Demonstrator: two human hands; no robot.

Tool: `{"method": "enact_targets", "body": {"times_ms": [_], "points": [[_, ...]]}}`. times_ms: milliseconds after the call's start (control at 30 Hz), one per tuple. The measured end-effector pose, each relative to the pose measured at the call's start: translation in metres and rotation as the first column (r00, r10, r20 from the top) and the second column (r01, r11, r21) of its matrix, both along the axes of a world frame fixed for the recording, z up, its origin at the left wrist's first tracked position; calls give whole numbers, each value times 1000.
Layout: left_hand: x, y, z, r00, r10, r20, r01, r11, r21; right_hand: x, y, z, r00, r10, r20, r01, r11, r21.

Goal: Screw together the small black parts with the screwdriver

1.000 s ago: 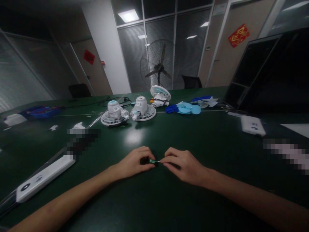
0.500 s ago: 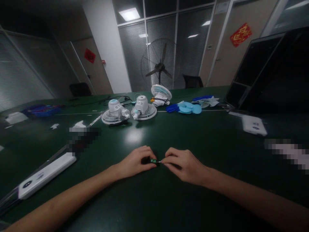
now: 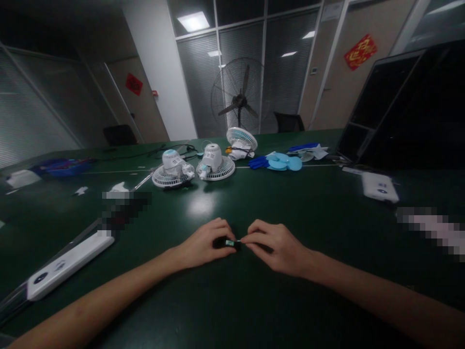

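Low over the green table, my left hand (image 3: pixel 209 244) is closed around a small dark part with a pale green face (image 3: pixel 230 243); the fingers hide most of it. Facing it from the right, my right hand (image 3: pixel 278 246) pinches a thin silvery piece (image 3: pixel 239 242) between thumb and fingertips. That piece reaches to the right end of the small part. Whether it sits inside or only touches cannot be made out.
White fan heads (image 3: pixel 214 165) lie at the back of the table (image 3: pixel 218 310), beside light-blue fan blades (image 3: pixel 279 161). A long white device (image 3: pixel 69 266) lies on the left. A large dark screen (image 3: pixel 403 106) and a white box (image 3: pixel 380 187) are at right.
The green face of the small part looks paler, as if turned slightly. Less of the silvery piece shows between my hands. Both hands have otherwise hardly moved.
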State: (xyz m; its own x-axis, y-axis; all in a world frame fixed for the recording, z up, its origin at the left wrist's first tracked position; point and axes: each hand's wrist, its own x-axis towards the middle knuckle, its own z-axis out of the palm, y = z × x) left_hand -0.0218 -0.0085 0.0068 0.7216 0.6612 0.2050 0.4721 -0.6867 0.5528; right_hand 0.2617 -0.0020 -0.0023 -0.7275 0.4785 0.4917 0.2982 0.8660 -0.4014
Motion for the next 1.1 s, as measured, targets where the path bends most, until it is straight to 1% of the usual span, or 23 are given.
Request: {"method": "enact_targets", "body": {"times_ms": [167,267,400,500,667,767,867,933,1000,1100], "points": [[1,0,2,1000,-16,-11,16,1000,0,2,-3,3,1000,-9,-5,9,1000,19],[1,-1,1,1000,-24,-10,24,1000,2,0,-3,3,1000,-7,28,6,999,39],[2,-2,0,999,-36,-10,36,999,0,-3,-1,1,998,35,60,-38,998,50],[2,-2,0,999,-35,-2,35,999,-1,-4,0,-1,998,40,48,-43,997,61],[2,-3,1,999,-32,-25,33,999,17,-2,-1,-2,1000,15,11,-16,998,66],[-2,-4,5,997,-71,-40,70,997,-9,0,-1,-1,999,-5,-37,7,998,63],[-13,0,10,991,-132,-31,128,987,-96,0,-1,0,998,1,-67,2,998,57],[-25,10,11,993,-115,-10,113,986,-122,0,-1,1,997,9,-78,-5,999,52],[-43,26,10,999,-44,3,44,993,-105,-1,-1,1,997,15,-76,-12,999,36],[-81,56,4,991,135,-14,-135,990,-42,0,-2,2,997,26,-70,-25,1000,10]]}}
